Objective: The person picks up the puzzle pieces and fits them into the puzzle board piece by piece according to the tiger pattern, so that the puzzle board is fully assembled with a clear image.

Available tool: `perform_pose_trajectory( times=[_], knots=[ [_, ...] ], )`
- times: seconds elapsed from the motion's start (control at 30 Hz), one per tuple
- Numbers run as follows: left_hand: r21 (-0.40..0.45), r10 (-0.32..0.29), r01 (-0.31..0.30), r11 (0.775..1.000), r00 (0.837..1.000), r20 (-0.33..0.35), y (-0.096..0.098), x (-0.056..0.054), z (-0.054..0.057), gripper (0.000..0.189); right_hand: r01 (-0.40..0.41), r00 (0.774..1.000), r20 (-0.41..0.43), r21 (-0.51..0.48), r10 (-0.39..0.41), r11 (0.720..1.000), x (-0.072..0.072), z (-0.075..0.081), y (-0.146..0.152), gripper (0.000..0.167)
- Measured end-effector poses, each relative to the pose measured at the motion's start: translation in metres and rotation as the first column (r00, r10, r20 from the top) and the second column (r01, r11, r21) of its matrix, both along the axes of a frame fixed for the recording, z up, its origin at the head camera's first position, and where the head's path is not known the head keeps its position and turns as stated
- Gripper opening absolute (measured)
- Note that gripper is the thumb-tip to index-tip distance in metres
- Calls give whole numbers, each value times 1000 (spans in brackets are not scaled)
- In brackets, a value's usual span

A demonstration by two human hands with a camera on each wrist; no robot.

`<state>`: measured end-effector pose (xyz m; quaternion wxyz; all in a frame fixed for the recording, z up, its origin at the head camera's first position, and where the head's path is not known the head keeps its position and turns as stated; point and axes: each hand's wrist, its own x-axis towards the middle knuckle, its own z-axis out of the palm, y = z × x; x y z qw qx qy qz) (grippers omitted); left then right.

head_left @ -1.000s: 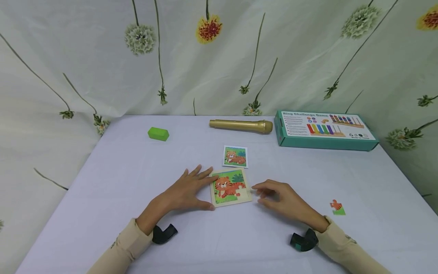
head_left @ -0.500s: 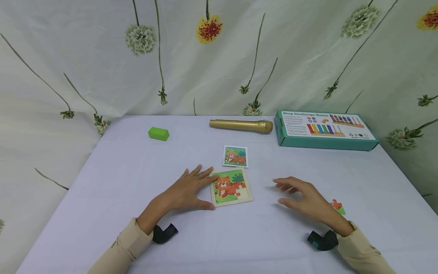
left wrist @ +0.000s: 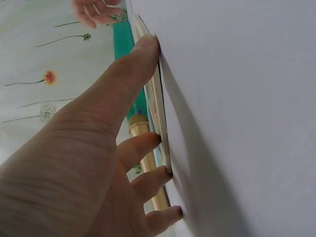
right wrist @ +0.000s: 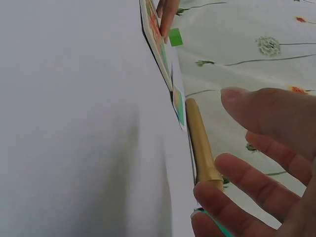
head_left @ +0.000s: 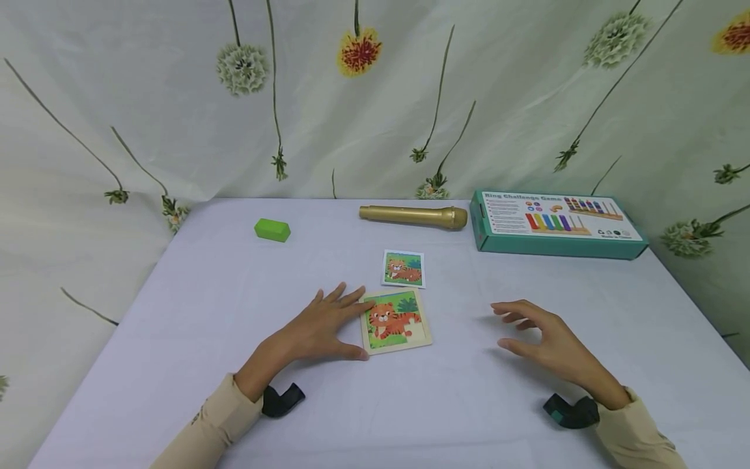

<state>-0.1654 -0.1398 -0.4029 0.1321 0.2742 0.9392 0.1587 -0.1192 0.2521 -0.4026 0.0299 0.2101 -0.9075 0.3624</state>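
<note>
A square wooden jigsaw puzzle [head_left: 389,316] with a tiger picture lies on the table; its lower right corner shows bare wood. My left hand [head_left: 321,329] is spread at its left side, index fingertip over the picture and thumb at the near left corner. In the left wrist view the thumb [left wrist: 145,47] meets the puzzle's edge. To the right of the puzzle, my right hand [head_left: 547,339] hovers above the cloth, fingers loosely bent and holding nothing. The loose puzzle piece seen earlier is hidden behind this hand. Just beyond the puzzle lies a small tiger picture card [head_left: 403,268].
A gold microphone [head_left: 413,215] lies along the back of the table. Beside it, at the back right, is a green Ring Challenge Game box [head_left: 559,225]. A green block [head_left: 272,229] sits at the back left. A flowered cloth [head_left: 328,117] hangs behind.
My right hand has moved right, away from the puzzle's edge, and now covers the loose piece in the head view. My left hand and the puzzle have stayed in place.
</note>
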Motion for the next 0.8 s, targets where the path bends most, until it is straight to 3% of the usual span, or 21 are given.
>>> perform_pose_trajectory(
  times=[0.3,0.57,0.8],
  knots=[
    [11,-2,3,1000,1000,-1,0,0,1,90,81,996,-22,17,-81,997,8,5,24,51],
    [18,-4,4,1000,1000,5,-1,1,2,90,137,990,9,54,-138,989,15,4,39,53],
    [18,-10,10,1000,1000,2,-1,0,1,90,133,991,-18,59,-132,989,19,-1,62,53]
  ],
)
